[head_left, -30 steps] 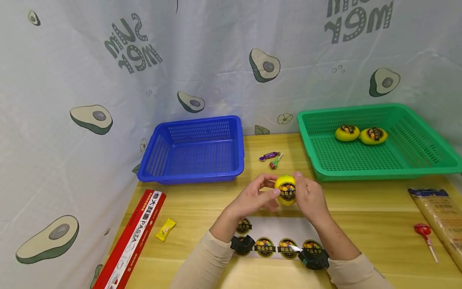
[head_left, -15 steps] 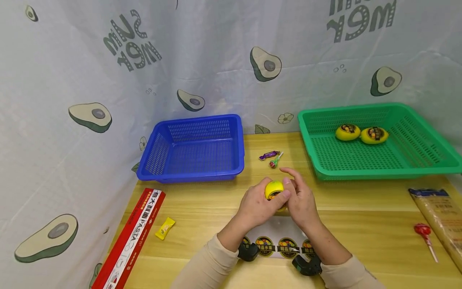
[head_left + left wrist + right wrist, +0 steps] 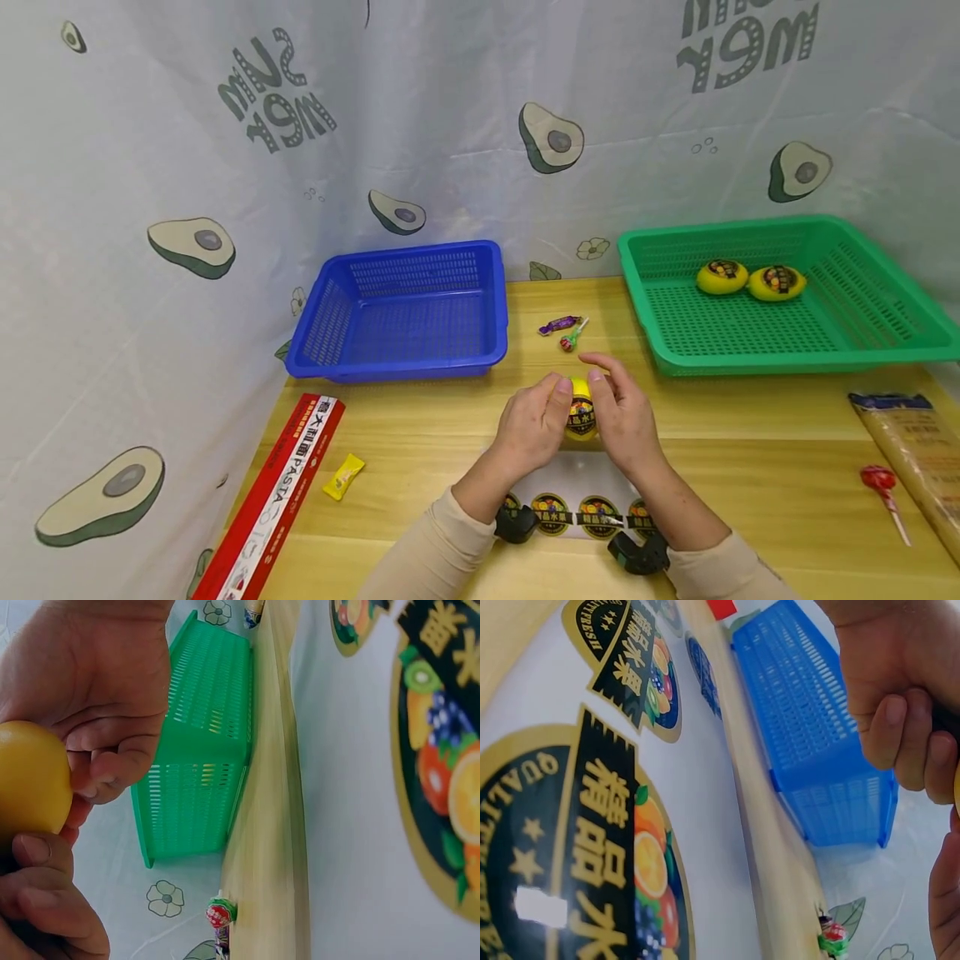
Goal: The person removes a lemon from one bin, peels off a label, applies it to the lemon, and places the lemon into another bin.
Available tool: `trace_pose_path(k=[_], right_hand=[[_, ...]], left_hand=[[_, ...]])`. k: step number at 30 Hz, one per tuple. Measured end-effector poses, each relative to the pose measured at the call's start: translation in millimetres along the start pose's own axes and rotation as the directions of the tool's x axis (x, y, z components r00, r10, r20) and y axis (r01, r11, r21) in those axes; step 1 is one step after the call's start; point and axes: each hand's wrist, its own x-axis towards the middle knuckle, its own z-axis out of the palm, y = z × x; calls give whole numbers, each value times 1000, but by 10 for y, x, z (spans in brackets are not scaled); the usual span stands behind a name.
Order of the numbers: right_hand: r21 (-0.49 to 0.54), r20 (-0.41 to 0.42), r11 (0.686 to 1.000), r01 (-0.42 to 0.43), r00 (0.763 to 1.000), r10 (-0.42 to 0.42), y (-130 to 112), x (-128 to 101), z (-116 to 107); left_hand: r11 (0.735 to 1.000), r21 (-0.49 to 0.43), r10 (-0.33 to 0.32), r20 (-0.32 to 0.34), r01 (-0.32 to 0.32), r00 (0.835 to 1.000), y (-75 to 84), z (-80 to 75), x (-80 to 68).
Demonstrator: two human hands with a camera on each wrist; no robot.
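A yellow lemon (image 3: 580, 407) with a round dark fruit sticker on its near side is held just above the wooden table (image 3: 750, 433). My left hand (image 3: 534, 421) grips it from the left, thumb near the top. My right hand (image 3: 621, 417) grips it from the right, with the forefinger raised above it. In the left wrist view the lemon (image 3: 30, 780) sits between the fingers of both hands. Under my wrists lies a white sticker sheet (image 3: 581, 483) with several round stickers (image 3: 551, 512).
A green basket (image 3: 787, 362) at the back right holds two stickered lemons (image 3: 722, 276). A blue basket (image 3: 405, 308) stands at the back left. Between them lie a purple sweet (image 3: 558, 323) and a small lollipop (image 3: 572, 337). A pasta box (image 3: 277, 500), yellow sweet (image 3: 343, 476), red lollipop (image 3: 879, 479) and noodle packet (image 3: 918, 450) lie nearby.
Both hands have drawn closer round the lemon and turned it. The sticker faced me fully a second ago, was turned down half a second ago, and now shows between the hands.
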Motion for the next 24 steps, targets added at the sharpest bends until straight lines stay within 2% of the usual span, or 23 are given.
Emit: trace_pose_path(k=[2,4,7,10,12,15,18,20,22,23,24], right_hand=[[-11,10,1000,-11,1000,11,-3,8,-9],[-17,25,1000,-22,999,23,-1,21,-18],[-16,59,999,-49,997,50,-1,35,-36],[-46,93,996,-71,993,75,2,60,-60],[-76,105,995,-70,991,78,2,81,-74],[-61,133,994,-90,986,97,0,111,-89],[-14,152,994,-112,982,113,-6,120,-83],[-2,147,994,-110,983,109,-10,106,-69],[-20,126,996,-83,988,85,-11,77,-52],[-39,109,997,-64,992,68,-10,61,-42],[-73,91,996,-46,995,52,-10,44,-33]], left_hand=[[1000,-1,-11,-11,11,1000,-8,-1,4],[998,-28,-50,-22,49,999,-14,-3,10],[990,-87,-108,-1,107,994,-19,-10,13],[976,-164,-129,104,145,986,-31,-14,13],[959,-223,-134,184,174,974,-35,-12,14],[914,-312,-184,251,259,950,-17,-16,18],[820,-440,-258,287,366,923,9,-4,31],[717,-544,-299,323,435,898,32,14,39],[598,-632,-329,368,493,870,47,42,38],[551,-661,-332,387,510,860,59,53,34],[515,-680,-331,404,522,853,69,64,29]])
